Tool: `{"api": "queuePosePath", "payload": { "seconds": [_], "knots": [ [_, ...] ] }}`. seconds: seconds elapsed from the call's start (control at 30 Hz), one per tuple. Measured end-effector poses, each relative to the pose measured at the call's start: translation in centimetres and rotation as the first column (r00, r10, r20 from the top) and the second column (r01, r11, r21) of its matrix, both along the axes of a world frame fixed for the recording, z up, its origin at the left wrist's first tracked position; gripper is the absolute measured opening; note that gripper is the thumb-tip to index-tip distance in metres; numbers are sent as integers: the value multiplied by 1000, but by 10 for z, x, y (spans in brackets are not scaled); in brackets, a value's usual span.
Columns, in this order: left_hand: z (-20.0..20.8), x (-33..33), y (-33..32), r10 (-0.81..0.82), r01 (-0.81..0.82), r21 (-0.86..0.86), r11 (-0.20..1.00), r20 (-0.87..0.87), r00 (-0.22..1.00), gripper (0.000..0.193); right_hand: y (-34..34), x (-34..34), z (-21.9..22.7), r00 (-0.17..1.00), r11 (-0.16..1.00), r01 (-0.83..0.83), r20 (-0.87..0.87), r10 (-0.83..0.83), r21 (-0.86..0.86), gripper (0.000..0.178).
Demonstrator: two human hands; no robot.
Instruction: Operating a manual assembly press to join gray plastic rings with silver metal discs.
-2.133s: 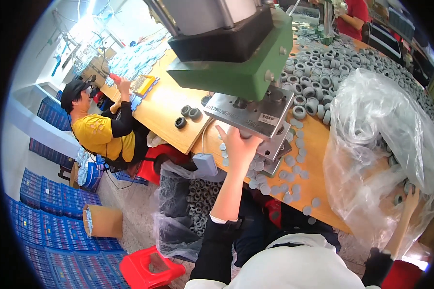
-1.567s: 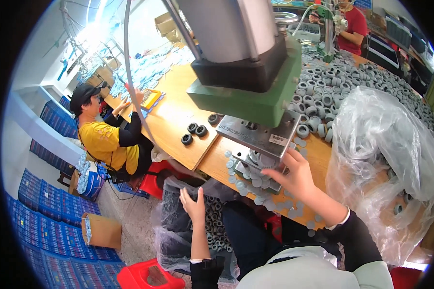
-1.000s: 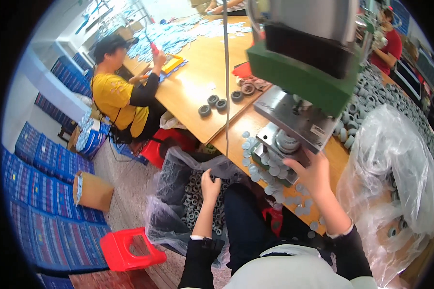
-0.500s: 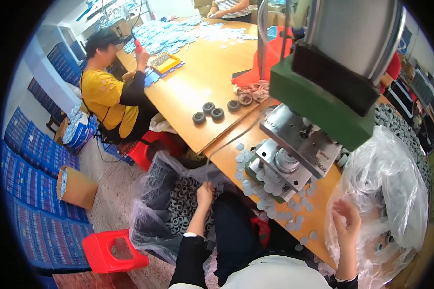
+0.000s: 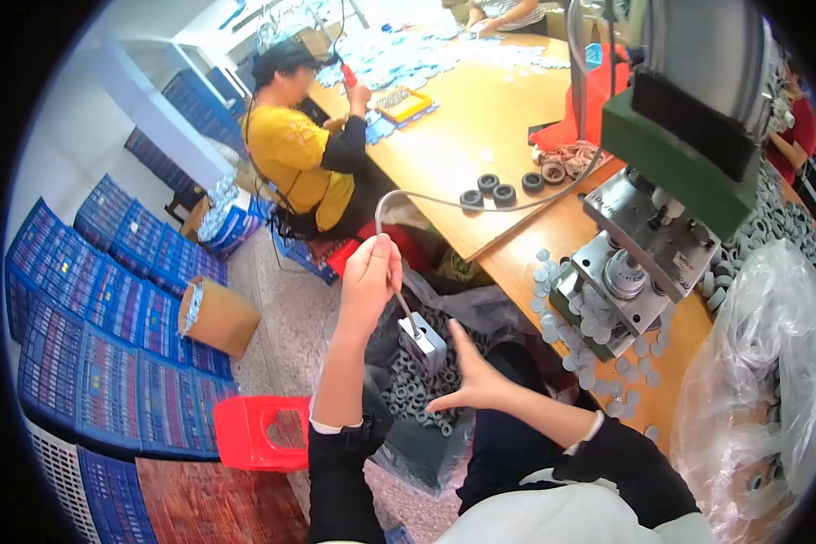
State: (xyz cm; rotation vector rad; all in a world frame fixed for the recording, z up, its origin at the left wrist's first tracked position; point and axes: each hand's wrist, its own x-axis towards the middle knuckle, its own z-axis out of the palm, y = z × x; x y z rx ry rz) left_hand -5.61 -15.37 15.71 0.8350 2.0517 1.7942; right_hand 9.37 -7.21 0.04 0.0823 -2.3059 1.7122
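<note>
My left hand [image 5: 369,281] is closed around a thin grey cable [image 5: 380,214], which loops over from the press side. Below that hand hangs a small grey metal box [image 5: 423,347] at the cable's lower end, tilted, with a dark round hole or button on its top face. My right hand [image 5: 482,381] is beside the box with thumb and fingers spread, apparently not touching it. Under both hands is a bin lined with clear plastic [image 5: 517,313], holding many grey rings [image 5: 406,396].
A green-headed press [image 5: 671,150] stands on the wooden table [image 5: 426,195], grey discs [image 5: 598,313] scattered around its die. Clear plastic [image 5: 743,363] and piled rings lie at right. A red stool [image 5: 245,431] is at left; a person in yellow [image 5: 286,154] sits across.
My left hand has raised the cable, bringing the box into sight above the bin. The right hand has come from the plastic at right to the box. My view has turned left.
</note>
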Motion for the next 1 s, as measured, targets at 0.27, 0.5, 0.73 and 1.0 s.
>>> {"api": "queuePosePath", "payload": {
  "seconds": [0.27,0.5,0.73,1.0],
  "knots": [
    [19,-15,8,-311,195,394,898,255,915,31,1,-33,11,902,481,-315,-101,420,-818,95],
    [32,-30,24,-432,297,397,868,311,847,33,17,-47,-26,891,301,-388,-271,366,-871,95],
    [-9,-71,53,-595,428,419,801,475,649,33,71,-38,-38,945,-5,-266,-261,198,-964,70],
    [-86,-53,28,171,-256,105,961,501,848,54,50,-27,-43,1000,2,12,13,20,-1000,69]
  ]
}}
